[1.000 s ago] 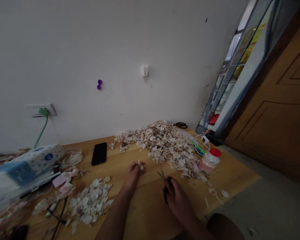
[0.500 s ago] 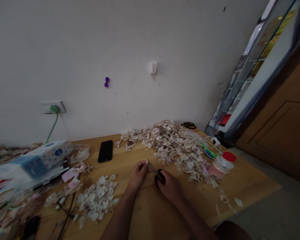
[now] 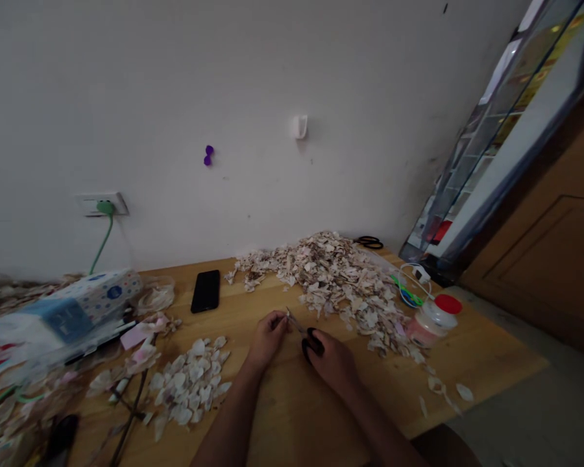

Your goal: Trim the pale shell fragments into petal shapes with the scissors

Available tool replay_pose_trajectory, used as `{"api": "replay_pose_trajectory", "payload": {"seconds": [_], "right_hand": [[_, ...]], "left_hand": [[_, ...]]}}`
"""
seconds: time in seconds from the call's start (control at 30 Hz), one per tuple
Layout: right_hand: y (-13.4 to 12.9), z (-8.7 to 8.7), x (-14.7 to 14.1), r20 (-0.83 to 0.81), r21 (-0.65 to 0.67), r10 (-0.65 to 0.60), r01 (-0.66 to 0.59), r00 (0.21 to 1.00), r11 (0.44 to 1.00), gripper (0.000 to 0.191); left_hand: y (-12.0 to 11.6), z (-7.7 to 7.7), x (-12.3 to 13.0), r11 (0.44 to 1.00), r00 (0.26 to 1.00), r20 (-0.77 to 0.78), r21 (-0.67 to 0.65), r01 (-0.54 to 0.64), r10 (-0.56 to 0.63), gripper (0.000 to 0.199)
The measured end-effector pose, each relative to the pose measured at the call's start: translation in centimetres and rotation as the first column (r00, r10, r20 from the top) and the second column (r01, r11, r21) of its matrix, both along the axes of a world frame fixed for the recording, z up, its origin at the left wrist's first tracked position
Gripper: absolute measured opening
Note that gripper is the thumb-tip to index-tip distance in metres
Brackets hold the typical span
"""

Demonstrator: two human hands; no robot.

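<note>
Pinching a small pale piece (image 3: 287, 314), blurred, between the closed thumb and fingers of the left hand (image 3: 268, 338), below centre of the frame. Gripping black-handled scissors (image 3: 307, 346) in the curled right hand (image 3: 333, 362), just beside, aiming the blades up-left at the piece. Working above a wooden table (image 3: 292, 415), between a smaller pile of flakes (image 3: 191, 381) at lower left and a large heap (image 3: 328, 275) right of centre, with a red-lidded jar (image 3: 433, 321) farther right.
</note>
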State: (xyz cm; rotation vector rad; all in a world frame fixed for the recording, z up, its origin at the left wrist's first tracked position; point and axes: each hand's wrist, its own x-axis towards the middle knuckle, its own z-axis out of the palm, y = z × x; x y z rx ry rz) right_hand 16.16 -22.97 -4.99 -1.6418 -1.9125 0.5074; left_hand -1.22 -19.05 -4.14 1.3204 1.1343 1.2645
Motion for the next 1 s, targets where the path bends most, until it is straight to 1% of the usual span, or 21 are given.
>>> {"api": "replay_pose_trajectory", "payload": {"seconds": [0.23, 0.37, 0.5, 0.6, 1.0], "right_hand": [[0.08, -0.31, 0.03, 0.002, -0.012, -0.012, 0.012, 1.000, 1.000, 0.028], [0.07, -0.45, 0.05, -0.014, 0.004, -0.002, 0.002, 1.000, 1.000, 0.028], [0.06, -0.51, 0.07, -0.015, 0.005, -0.002, 0.002, 1.000, 1.000, 0.029], [0.06, -0.48, 0.08, -0.010, 0.005, -0.001, 0.001, 1.000, 1.000, 0.028], [0.06, -0.24, 0.10, 0.032, -0.003, -0.006, 0.006, 0.999, 1.000, 0.027]], "left_hand": [[-0.21, 0.50, 0.17, 0.999, 1.000, 0.021, -0.029, 0.017, -0.016, 0.015], [-0.26, 0.66, 0.23, 0.999, 0.999, 0.010, -0.026, 0.039, -0.039, 0.016], [-0.20, 0.52, 0.33, 0.999, 0.999, 0.002, -0.014, 0.052, -0.052, 0.019], [-0.13, 0.38, 0.39, 0.999, 0.999, 0.010, -0.012, 0.040, -0.040, 0.019], [-0.12, 0.21, 0.36, 0.998, 0.998, 0.004, -0.035, 0.060, -0.060, 0.026]]}}
